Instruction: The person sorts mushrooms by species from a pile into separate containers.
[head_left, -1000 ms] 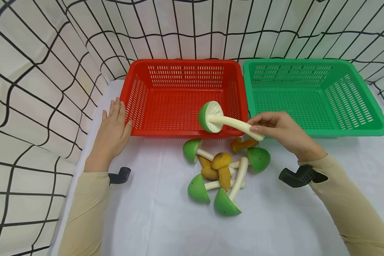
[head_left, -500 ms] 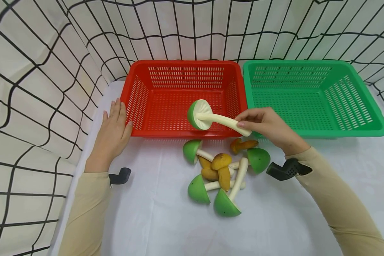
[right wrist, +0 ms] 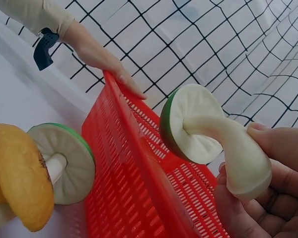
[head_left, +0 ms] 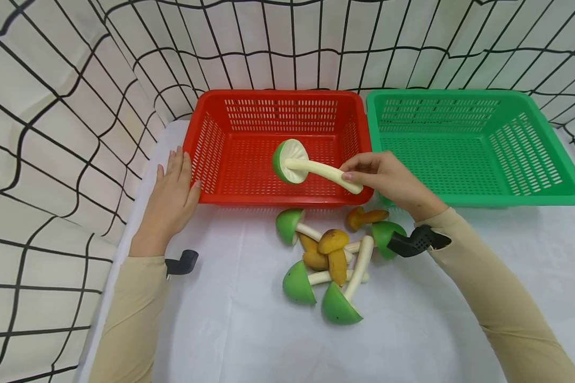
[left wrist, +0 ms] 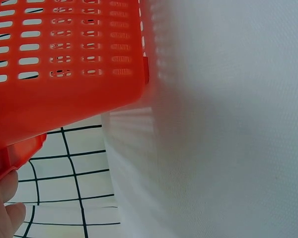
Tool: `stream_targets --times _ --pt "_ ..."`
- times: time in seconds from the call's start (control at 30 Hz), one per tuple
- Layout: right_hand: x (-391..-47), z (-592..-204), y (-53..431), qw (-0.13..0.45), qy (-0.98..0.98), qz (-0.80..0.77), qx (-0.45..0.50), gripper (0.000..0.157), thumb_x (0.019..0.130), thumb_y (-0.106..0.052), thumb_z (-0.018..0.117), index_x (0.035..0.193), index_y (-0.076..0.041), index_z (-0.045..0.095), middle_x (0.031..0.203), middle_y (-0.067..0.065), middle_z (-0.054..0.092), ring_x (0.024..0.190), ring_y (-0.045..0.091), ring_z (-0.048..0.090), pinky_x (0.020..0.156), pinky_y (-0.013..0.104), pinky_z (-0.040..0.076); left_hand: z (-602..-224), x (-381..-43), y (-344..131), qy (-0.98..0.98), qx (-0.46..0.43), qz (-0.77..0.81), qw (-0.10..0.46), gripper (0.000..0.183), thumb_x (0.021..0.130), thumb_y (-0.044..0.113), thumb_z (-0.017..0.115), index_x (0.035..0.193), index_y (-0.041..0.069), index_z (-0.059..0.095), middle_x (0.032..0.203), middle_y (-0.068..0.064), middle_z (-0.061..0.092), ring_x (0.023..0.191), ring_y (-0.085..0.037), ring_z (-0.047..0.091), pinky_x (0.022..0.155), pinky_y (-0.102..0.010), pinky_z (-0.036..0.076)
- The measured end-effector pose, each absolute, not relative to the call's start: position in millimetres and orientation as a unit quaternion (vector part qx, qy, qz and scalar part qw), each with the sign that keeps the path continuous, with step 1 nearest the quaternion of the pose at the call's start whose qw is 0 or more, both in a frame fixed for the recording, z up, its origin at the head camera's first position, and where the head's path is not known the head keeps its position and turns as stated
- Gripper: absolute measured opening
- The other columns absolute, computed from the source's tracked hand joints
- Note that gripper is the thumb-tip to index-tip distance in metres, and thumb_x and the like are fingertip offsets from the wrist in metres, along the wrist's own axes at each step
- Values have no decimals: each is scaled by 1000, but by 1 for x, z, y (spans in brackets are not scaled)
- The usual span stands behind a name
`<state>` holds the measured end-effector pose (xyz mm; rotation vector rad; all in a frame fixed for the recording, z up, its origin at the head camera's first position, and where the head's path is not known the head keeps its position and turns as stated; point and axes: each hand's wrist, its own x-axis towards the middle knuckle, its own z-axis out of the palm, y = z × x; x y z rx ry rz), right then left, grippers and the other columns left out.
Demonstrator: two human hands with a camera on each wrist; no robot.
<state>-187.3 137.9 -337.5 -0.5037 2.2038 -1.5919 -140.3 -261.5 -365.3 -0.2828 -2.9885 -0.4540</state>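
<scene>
My right hand pinches the white stem end of a green-capped toy mushroom, holding it over the red basket. In the right wrist view the same mushroom shows its pale gilled underside, with thumb and fingers around the stem. My left hand lies with straight fingers against the red basket's left rim. Below the basket, on the white cloth, is a loose heap of green-capped mushrooms and brown-yellow mushrooms. The right wrist camera partly covers one green cap.
A green basket stands directly right of the red one. Black wire mesh backed by white cloth rises behind the baskets and along the left side. White cloth covers the table.
My right hand has carried the green-capped mushroom leftward and slightly away from me, from the red basket's front right to above its middle. The left hand has stayed at the rim.
</scene>
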Motion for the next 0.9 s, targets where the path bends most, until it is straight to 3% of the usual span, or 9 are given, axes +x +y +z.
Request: stream_targets --times 0.43,0.67,0.9 --pt "-202 -341 113 190 791 -553 -181 19 91 -13 62 104 0 67 86 11 65 75 24 57 73 38 50 -366 -141 -262 -982 -95 -153 57 60 99 23 32 145 -11 13 154 -24 7 143 -33 1 113 -51 -1" --pt "-209 -342 99 190 803 -538 -173 20 91 -18 64 104 -4 68 90 10 65 81 23 56 74 31 48 -366 -141 -262 -983 -91 -152 55 60 99 23 31 145 -11 14 154 -24 7 143 -32 0 113 -51 -1" --pt "-213 -345 86 180 811 -522 -196 19 89 -16 66 101 -2 69 87 10 65 75 23 55 66 27 47 -366 -141 -262 -982 -93 -153 57 60 99 22 32 145 -12 14 154 -25 9 143 -32 1 112 -52 -1"
